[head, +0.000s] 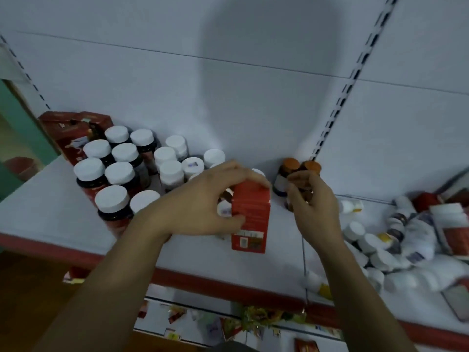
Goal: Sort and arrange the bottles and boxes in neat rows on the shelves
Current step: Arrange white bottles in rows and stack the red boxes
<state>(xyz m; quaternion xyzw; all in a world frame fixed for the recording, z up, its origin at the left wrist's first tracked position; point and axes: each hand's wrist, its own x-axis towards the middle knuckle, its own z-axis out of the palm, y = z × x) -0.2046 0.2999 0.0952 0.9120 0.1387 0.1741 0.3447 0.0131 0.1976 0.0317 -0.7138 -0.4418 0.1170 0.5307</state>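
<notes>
My left hand (pixel 203 199) grips an upright red box (pixel 251 219) near the middle of the white shelf (pixel 45 214), fingers over its top and thumb on its side. My right hand (pixel 312 201) curls around a small brown bottle (pixel 305 193) with an orange-brown cap, just in front of two similar brown bottles (pixel 290 171) at the back panel. Rows of white-capped bottles (pixel 119 174) stand to the left, with red boxes (pixel 76 133) behind them in the corner.
A jumbled heap of white bottles and red boxes (pixel 406 240) lies on the shelf at the right. A slotted upright (pixel 337 110) runs up the back panel. The shelf has a red front edge (pixel 228 283). A lower shelf (pixel 203 321) holds scattered packets.
</notes>
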